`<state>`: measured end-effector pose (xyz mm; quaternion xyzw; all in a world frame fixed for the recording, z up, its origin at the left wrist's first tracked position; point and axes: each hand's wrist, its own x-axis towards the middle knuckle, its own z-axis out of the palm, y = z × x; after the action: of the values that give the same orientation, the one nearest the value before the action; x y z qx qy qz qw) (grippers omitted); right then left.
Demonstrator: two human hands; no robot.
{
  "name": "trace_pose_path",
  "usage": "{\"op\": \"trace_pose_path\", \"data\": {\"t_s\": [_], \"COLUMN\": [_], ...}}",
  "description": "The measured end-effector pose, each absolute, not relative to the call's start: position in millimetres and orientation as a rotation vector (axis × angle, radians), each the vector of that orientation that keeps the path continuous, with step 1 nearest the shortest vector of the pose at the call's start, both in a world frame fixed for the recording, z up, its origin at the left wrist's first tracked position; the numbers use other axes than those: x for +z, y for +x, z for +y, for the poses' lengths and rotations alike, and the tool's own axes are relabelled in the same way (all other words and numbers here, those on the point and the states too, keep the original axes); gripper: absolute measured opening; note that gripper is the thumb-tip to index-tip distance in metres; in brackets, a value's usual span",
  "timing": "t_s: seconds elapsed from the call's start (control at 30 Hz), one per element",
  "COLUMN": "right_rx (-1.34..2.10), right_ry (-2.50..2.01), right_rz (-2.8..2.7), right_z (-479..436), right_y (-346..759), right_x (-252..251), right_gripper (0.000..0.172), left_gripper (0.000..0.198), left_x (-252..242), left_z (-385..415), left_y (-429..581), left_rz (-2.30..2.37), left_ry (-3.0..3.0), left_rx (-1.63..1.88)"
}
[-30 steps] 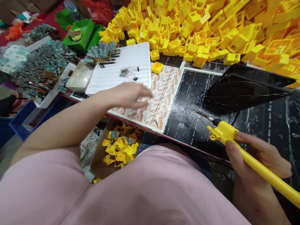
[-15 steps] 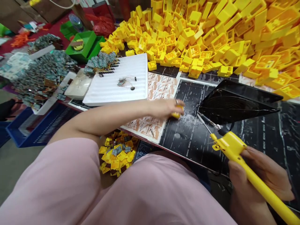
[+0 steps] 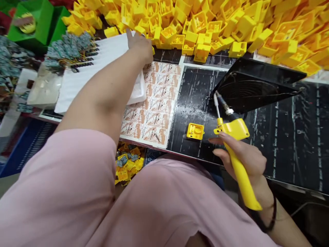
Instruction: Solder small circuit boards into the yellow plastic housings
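Observation:
My left hand (image 3: 140, 46) reaches over the right edge of the white foam tray (image 3: 108, 49), close to the pile of yellow housings (image 3: 197, 22); its fingers are spread. Whether its fingertips touch the tray is unclear. In my right hand (image 3: 244, 156) is a yellow soldering gun (image 3: 235, 151), its metal tip and feed tube pointing at the black fan (image 3: 249, 89). A single open yellow housing (image 3: 195, 131) lies on the black mat, just left of the gun.
Circuit boards (image 3: 69, 48) with wires lie on the tray's left part. Green bins (image 3: 33, 24) stand at the back left, a blue crate (image 3: 25, 144) below. More yellow parts (image 3: 128, 164) sit below the table edge.
My left hand has left the yellow housing on the mat and moved up and left to the tray. My right hand has brought the gun closer to the housing. The view has shifted.

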<state>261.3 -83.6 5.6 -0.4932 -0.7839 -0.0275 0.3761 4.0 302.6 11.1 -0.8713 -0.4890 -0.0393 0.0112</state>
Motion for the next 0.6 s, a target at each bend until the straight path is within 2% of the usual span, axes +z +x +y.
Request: {"op": "trace_pose_path", "data": {"t_s": [0.07,0.17,0.23,0.3,0.37,0.53,0.6], "right_rx": [-0.033,0.003,0.034,0.037,0.021,-0.006,-0.023], "right_ry": [-1.254,-1.252,-1.229,-1.207,-1.201,-1.172,-1.17], "right_rz": [-2.059,-2.124,-2.158,-2.174,-2.179,-2.195,-2.196], "right_z": [-78,-71,-65,-60,-56,-59,-62], "right_y": [262,259,255,251,248,245,246], "right_x": [1,-6,-11,-16,-21,-27,-28], "right_gripper": [0.036,0.022,0.029,0.036,0.037,0.039,0.041], "left_gripper": [0.089,0.07,0.058,0.053,0.052,0.074,0.063], "left_x": [17,34,41,42,38,35,43], "left_z": [284,218,160,104,59,19,33], "left_y": [15,32,37,37,34,31,18], "left_rz": [-1.663,-1.697,-1.573,-1.296,-1.166,-1.326,-1.403], "left_ry": [-2.62,-2.664,-2.792,-2.922,-2.973,-2.99,-2.935], "left_rx": [0.091,0.357,0.475,0.598,0.498,0.294,0.242]}}
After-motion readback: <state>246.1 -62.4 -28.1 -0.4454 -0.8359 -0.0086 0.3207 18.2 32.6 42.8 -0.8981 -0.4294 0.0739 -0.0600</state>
